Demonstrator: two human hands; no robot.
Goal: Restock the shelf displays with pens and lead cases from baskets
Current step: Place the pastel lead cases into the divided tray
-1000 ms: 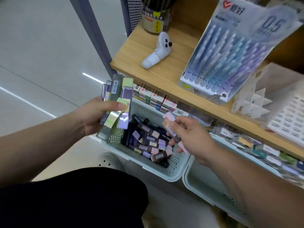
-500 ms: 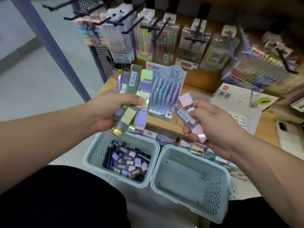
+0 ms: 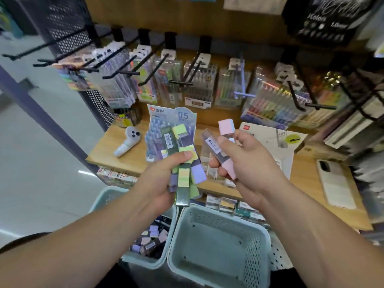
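- left hand (image 3: 158,179): forearm enters from the lower left. the hand is raised just in front of the wooden shelf (image 3: 108,148) at its front edge.
- left fingers: thumb pressed flat across the top, fingers curled behind, clamped on a fanned stack of lead cases (image 3: 184,175).
- stack: green, yellow and purple caps, with a dark case bearing a barcode label uppermost. its lower end hangs below the shelf's front edge.
- right hand (image 3: 245,163): forearm enters from the lower right, and the hand is over the shelf's front edge.
- right fingers: thumb and curled fingers pinch the pink lead cases (image 3: 226,126), two as far as i can tell. they are tilted, one pink cap pointing up toward the back of the shelf.
- the hands are near each other, with a narrow gap between the stack and the pink cases; they are not touching.
- below the shelf's front edge, the left basket (image 3: 104,196) and right basket (image 3: 207,256) sit side by side, rims touching.
- left basket holds loose lead cases (image 3: 151,240), partly hidden by the left forearm. the right basket's perforated floor and walls show.
- on the shelf: pen display card (image 3: 182,116) upright behind the left hand, white figure (image 3: 128,142) lying toward the left end, white box (image 3: 268,138) behind the right hand, phone (image 3: 334,179) flat toward the right end.
- bare wood shows between figure and card, and between box and phone.
- above the shelf: black hooks (image 3: 124,72) jut forward with pen packs (image 3: 197,86) hanging, blurred.
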